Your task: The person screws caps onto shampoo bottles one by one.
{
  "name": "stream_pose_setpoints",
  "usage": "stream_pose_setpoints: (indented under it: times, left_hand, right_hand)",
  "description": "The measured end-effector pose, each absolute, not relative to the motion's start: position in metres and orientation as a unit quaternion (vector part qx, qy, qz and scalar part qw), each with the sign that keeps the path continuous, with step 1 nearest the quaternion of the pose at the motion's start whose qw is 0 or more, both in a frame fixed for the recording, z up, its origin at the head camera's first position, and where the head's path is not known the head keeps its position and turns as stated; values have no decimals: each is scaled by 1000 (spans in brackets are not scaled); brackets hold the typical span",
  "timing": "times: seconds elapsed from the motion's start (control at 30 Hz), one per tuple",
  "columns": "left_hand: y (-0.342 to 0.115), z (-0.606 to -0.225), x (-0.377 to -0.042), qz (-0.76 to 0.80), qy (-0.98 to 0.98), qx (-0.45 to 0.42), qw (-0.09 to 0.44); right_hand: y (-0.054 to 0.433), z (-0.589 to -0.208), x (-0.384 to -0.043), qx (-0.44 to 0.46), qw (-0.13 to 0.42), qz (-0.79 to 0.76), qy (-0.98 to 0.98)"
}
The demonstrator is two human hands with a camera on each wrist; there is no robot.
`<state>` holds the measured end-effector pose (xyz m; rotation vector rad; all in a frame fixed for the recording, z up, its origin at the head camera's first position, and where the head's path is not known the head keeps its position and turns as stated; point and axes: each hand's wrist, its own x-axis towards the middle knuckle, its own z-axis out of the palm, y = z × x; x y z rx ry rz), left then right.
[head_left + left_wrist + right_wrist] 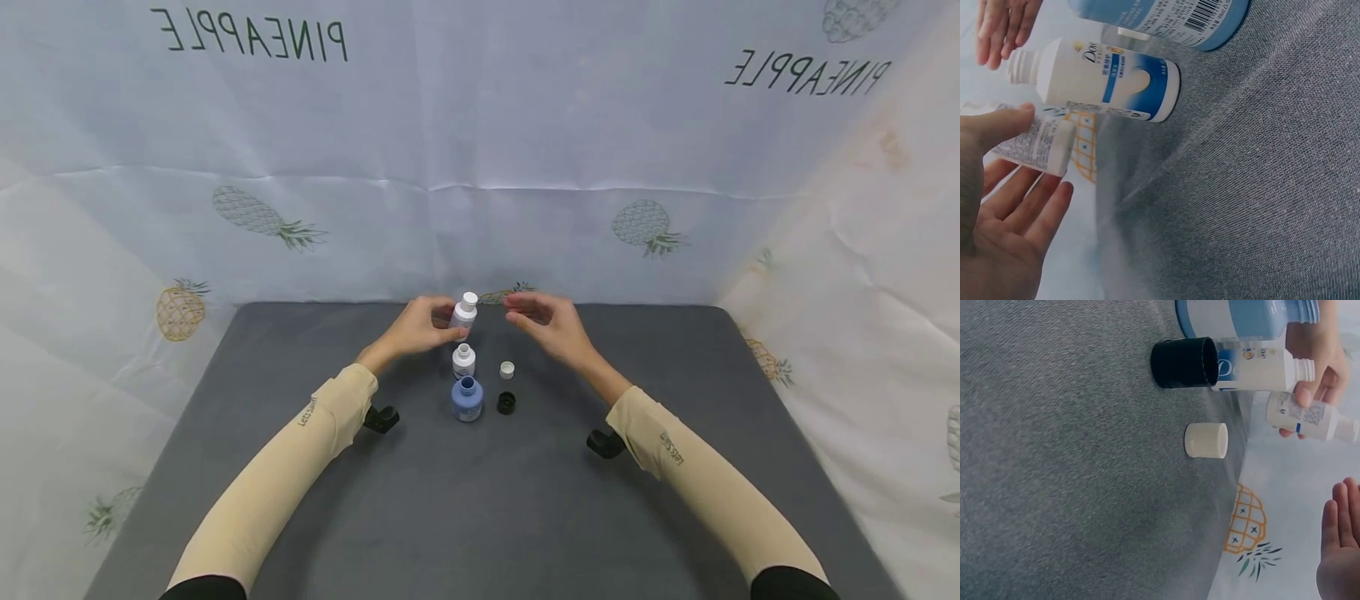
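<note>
White was the bottle (464, 313) the left hand (415, 328) pinched, probably for steadiness; the right hand's (559, 330) fingers were extended, empty.

The blue bottle (467, 403), white Dove bottle (1107, 81) and capped white bottle (465, 313) are smooth plastic, as are the black cap (1182, 362) and white cap (1206, 440). The worktop (510, 508) shows matt, coarse-woven cloth; the pineapple-print backdrop (480, 108), creased fabric.

At upper right, the left hand (1324, 357) grips a small white plastic bottle (1300, 417). A black cylindrical cap (1184, 362) sits above centre, a white cylindrical cap (1206, 440) near centre; the right hand (1342, 540) shows at lower right.
</note>
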<state>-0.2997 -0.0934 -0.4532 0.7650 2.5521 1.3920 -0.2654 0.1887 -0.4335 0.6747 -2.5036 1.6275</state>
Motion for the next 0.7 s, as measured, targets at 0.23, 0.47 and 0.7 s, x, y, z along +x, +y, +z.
stream_pose_setpoints:
  times: [0.23, 0.47, 0.7]
  left_hand:
    - [-90, -461, -302, 456, 851, 249, 73]
    - [-84, -471, -306, 454, 851, 251, 82]
    - [-79, -478, -311, 465, 843, 252, 94]
  right_hand:
    - [195, -438, -263, 213, 42, 518, -827]
    - [202, -443, -260, 210, 41, 513, -831]
    - [208, -446, -259, 204, 41, 510, -834]
